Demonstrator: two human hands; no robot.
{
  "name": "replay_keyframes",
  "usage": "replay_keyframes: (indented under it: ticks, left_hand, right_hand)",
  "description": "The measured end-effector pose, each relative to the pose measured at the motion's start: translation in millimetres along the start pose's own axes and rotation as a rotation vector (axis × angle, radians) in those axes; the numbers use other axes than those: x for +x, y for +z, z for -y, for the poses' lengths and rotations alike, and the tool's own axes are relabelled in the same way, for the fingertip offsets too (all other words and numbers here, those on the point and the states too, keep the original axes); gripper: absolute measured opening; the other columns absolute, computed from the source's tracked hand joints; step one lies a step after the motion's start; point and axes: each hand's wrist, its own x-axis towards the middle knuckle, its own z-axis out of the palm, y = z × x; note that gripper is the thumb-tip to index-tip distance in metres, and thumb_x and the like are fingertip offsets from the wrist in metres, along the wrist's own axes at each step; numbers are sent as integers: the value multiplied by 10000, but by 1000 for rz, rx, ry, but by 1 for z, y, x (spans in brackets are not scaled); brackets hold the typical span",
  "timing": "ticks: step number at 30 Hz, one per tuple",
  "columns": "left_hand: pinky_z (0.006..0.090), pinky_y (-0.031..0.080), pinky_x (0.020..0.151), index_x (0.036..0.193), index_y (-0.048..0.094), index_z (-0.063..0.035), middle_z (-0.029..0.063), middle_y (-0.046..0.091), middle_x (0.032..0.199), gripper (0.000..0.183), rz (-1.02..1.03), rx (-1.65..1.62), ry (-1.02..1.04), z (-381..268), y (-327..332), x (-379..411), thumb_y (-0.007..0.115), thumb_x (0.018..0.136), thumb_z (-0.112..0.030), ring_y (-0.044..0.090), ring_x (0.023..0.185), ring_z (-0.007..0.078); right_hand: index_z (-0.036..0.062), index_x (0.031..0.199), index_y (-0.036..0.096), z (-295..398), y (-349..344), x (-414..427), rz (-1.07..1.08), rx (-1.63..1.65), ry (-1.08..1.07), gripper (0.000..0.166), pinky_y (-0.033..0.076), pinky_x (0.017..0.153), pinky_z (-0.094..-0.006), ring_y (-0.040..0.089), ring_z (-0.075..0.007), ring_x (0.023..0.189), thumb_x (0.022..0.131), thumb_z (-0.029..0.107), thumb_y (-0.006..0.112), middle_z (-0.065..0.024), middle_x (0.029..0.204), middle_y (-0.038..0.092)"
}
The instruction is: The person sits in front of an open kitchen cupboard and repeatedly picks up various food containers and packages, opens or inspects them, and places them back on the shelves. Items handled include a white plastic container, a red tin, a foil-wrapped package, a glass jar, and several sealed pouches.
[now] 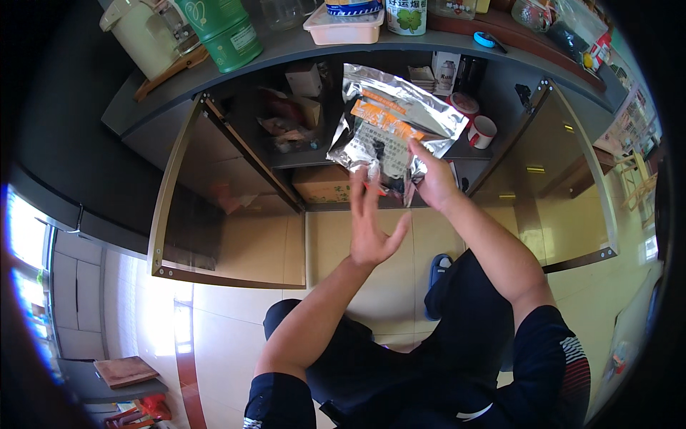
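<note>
A silver foil food pouch (394, 128) with an orange printed band and dark lettering hangs tilted before the open cabinet. My right hand (434, 179) grips it at the lower right edge, thumb across the front. Close below its lower left corner is my left hand (372, 225), fingers spread; whether the fingertips touch the foil cannot be made out. Behind the pouch, the cabinet shelf (300, 159) is partly hidden. On it stand a red and white mug (482, 132), a round red tin (463, 104) and bagged goods (289, 120).
Glass cabinet doors stand swung out at left (236, 225) and right (546, 177). A cardboard box (321, 185) sits in the lower compartment. Along the countertop (289, 56) are a green canister (222, 35), a pink lidded container (343, 29) and a cream electric pot (142, 40).
</note>
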Motion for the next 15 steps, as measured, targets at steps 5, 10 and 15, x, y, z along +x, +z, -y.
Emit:
replay_keyframes:
  ticks: [5,10,15]
  left_hand:
    - [316,477,1065,1639,333,-98,67,548,1497,638,-314,-853,-576,56,12,8,652,1110,-259,569,1305,156]
    - [277,551,814,1182,648,-181,-72,699,1051,197,-169,-982,-987,43,-16,28,759,1050,-277,662,969,59]
    - [271,553,889,1262,640,-62,11,722,1131,459,-140,-694,-999,59,-23,12,879,947,-295,674,1048,96]
  right_hand:
    - [61,1229,700,13,2,1,71,79,100,276,543,1028,-405,704,-199,1112,1050,271,722,-69,1199,739]
    - [90,1209,708,5,-7,6,-50,-42,92,265,540,972,-393,679,-183,1079,1036,287,746,-30,1141,719]
    - [83,1211,723,6,-34,24,26,-336,82,278,513,976,-353,650,-151,1053,1033,292,763,-14,1079,703]
